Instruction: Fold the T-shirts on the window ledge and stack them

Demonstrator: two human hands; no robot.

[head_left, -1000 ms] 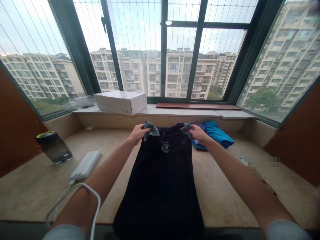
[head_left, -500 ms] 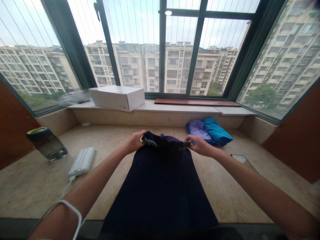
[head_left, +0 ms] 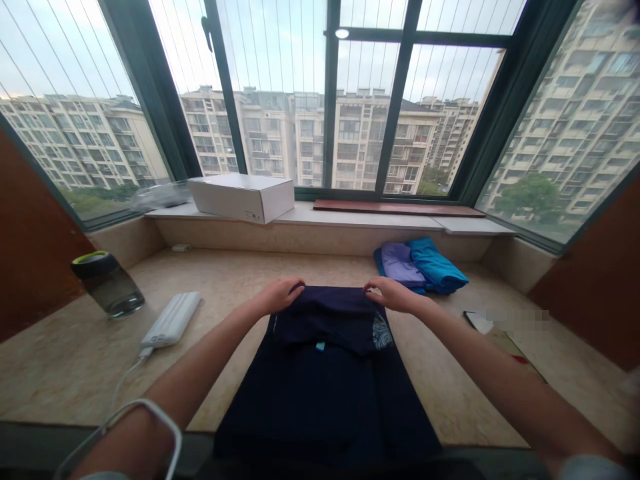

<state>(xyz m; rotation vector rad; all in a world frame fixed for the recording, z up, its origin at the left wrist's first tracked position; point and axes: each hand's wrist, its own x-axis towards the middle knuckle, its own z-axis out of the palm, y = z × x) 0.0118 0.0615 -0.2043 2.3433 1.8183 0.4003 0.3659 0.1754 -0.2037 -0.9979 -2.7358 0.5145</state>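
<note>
A dark navy garment [head_left: 325,393] lies on the stone sill, reaching toward me past its front edge. Its far end is folded over toward me, showing a small light-blue tag and a pale printed patch at the right. At the far left corner of the fold, my left hand [head_left: 283,294] pinches the cloth with curled fingers. My right hand [head_left: 391,293] grips the opposite corner between thumb and fingers. Just beyond my right hand lie folded purple cloth [head_left: 400,263] and bright blue cloth [head_left: 436,265].
On the left stand a tinted bottle [head_left: 107,285] and a white power bank [head_left: 171,320], whose cable [head_left: 120,383] runs by my left forearm. A phone [head_left: 505,343] lies near my right forearm. A white box [head_left: 243,198] and a reddish board [head_left: 397,208] rest along the window ledge.
The garment's far end was held up and bunched; now it is folded down toward me and lies flat. My hands have lowered slightly with it, and the view has shifted a little.
</note>
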